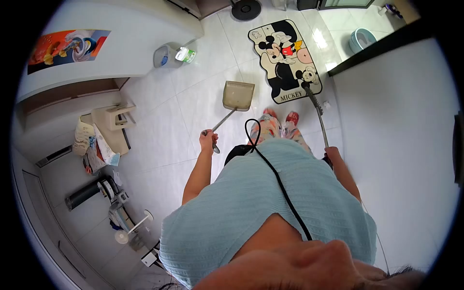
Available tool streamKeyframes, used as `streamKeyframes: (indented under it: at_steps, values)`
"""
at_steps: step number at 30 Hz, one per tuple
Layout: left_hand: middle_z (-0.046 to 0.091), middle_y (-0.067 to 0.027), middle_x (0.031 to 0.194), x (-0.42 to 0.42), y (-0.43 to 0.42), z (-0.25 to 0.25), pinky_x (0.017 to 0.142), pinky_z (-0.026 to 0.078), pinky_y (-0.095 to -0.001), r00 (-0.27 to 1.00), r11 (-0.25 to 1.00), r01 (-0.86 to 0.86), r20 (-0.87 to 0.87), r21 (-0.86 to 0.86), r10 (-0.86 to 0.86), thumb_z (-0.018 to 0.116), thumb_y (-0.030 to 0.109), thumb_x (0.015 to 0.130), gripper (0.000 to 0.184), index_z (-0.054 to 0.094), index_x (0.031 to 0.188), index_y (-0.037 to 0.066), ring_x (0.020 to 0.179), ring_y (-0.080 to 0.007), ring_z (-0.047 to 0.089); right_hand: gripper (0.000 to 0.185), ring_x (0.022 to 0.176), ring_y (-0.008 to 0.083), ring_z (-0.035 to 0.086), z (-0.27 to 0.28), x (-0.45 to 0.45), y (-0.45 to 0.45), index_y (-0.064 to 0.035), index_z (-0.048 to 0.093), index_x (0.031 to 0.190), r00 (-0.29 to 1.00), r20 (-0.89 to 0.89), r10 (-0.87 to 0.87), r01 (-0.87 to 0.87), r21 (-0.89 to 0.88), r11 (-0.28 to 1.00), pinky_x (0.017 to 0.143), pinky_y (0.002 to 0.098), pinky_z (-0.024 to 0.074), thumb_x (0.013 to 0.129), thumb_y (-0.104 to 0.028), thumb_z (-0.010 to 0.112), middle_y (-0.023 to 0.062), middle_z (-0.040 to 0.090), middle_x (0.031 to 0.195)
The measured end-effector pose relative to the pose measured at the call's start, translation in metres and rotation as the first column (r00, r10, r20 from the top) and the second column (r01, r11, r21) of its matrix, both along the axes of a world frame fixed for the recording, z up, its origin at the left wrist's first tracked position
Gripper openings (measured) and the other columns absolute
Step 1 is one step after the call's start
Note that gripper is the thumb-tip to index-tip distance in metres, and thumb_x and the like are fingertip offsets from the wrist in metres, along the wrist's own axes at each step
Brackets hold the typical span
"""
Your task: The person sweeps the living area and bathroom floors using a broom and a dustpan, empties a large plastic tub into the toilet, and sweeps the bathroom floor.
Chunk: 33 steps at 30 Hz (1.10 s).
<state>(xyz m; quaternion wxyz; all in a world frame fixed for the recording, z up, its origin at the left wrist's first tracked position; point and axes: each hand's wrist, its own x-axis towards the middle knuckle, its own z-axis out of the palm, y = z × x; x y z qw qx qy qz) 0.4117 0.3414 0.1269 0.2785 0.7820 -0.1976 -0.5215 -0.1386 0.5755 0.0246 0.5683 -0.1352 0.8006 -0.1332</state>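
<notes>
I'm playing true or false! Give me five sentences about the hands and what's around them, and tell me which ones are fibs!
1. The left hand holds the handle of a dustpan. True.

2. The right hand is empty. False: the right hand holds a broom.

3. The Mickey Mouse mat has the word MICKEY printed on it. True.

4. Both feet are standing in the middle of the mat. False: the feet are on the tiled floor, just short of the mat's lettered end.

5. The bucket is bright red. False: the bucket is light blue.
</notes>
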Motion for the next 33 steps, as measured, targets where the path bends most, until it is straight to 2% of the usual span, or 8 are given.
streamKeyframes:
  at_steps: [5,15,21,23,25,27,32,33]
  values:
    - [0.062,-0.0093,0.07,-0.027,-0.091,-0.02,0.041,0.04,-0.0248,0.987,0.987,0.162,0.008,0.0,-0.162,0.05,0.01,0.08,0.016,0.052,0.096,0.008,0.051,-0.0146,0.059,0.018,0.041,0.0151,0.045,0.011,-0.014,-0.097,-0.0038,0.046,0.07,0.93,0.157,-0.333,0.305,0.176,0.936,0.036,0.0315,0.0404,0.083,-0.015,0.051,0.0057,0.046,0.055]
    - [0.063,-0.0061,0.069,-0.044,-0.226,-0.091,0.041,0.04,-0.0248,0.821,0.818,0.529,0.109,0.227,-0.561,0.051,0.011,0.081,0.013,0.053,0.095,0.01,0.05,-0.0125,0.059,0.01,0.04,0.018,0.046,-0.024,-0.041,-0.278,-0.0005,0.047,0.076,0.982,0.011,-0.19,0.19,0.042,0.981,0.035,0.0342,0.0395,0.082,-0.008,0.045,0.0081,0.048,0.057]
    - [0.06,-0.0063,0.071,-0.059,-0.249,-0.129,0.046,0.048,-0.0268,0.81,0.806,0.542,0.109,0.238,-0.576,0.052,0.005,0.079,0.013,0.052,0.092,0.006,0.059,-0.0131,0.06,0.018,0.069,0.0335,0.063,-0.154,0.007,-0.351,0.0061,0.06,0.08,0.809,-0.462,0.363,-0.424,-0.03,0.905,0.058,0.0429,0.05,0.077,-0.011,0.053,0.023,0.061,0.07]
    - [0.06,-0.0063,0.071,-0.051,-0.247,-0.147,0.047,0.049,-0.027,0.807,0.811,0.54,0.134,0.223,-0.575,0.052,0.005,0.078,0.014,0.053,0.092,0.006,0.06,-0.0131,0.06,0.025,0.079,0.0367,0.062,-0.145,0.07,-0.358,0.0067,0.062,0.086,0.772,-0.344,0.535,-0.581,-0.04,0.813,0.069,0.0421,0.0501,0.076,-0.015,0.054,0.0248,0.063,0.081]
    - [0.059,-0.0063,0.072,-0.045,-0.247,-0.154,0.049,0.051,-0.0272,0.806,0.817,0.539,0.155,0.205,-0.571,0.053,0.004,0.077,0.014,0.053,0.091,0.005,0.061,-0.0131,0.061,0.027,0.084,0.0388,0.061,-0.154,0.124,-0.349,0.0035,0.062,0.091,0.348,-0.293,0.891,-0.927,0.038,0.374,0.073,0.0433,0.0493,0.075,-0.018,0.056,0.0258,0.062,0.088]
    - [0.059,-0.0059,0.072,-0.036,-0.249,-0.155,0.05,0.051,-0.0266,0.81,0.822,0.528,0.164,0.214,-0.563,0.054,0.004,0.077,0.015,0.054,0.091,0.004,0.061,-0.013,0.06,0.027,0.083,0.0415,0.06,-0.139,0.155,-0.349,0.0015,0.061,0.095,0.317,-0.222,0.922,-0.948,-0.052,0.314,0.077,0.0444,0.0482,0.074,-0.014,0.054,0.0258,0.061,0.086]
    - [0.059,-0.0062,0.073,-0.016,-0.244,-0.16,0.05,0.051,-0.0265,0.847,0.849,0.482,0.13,0.218,-0.515,0.052,0.003,0.078,0.014,0.053,0.092,0.004,0.064,-0.0134,0.062,0.032,0.084,0.0443,0.058,-0.1,0.141,-0.347,-0.0003,0.058,0.103,0.66,-0.044,0.75,-0.741,-0.201,0.64,0.081,0.0454,0.0471,0.073,-0.008,0.05,0.0266,0.061,0.085]
    - [0.059,-0.0063,0.073,-0.015,-0.243,-0.159,0.05,0.051,-0.0263,0.845,0.849,0.48,0.141,0.222,-0.515,0.052,0.003,0.079,0.013,0.053,0.092,0.004,0.065,-0.0136,0.063,0.034,0.083,0.044,0.058,-0.127,0.123,-0.334,-0.0015,0.057,0.106,0.616,-0.356,0.703,-0.788,-0.279,0.549,0.079,0.0453,0.0477,0.074,-0.008,0.049,0.0269,0.061,0.084]
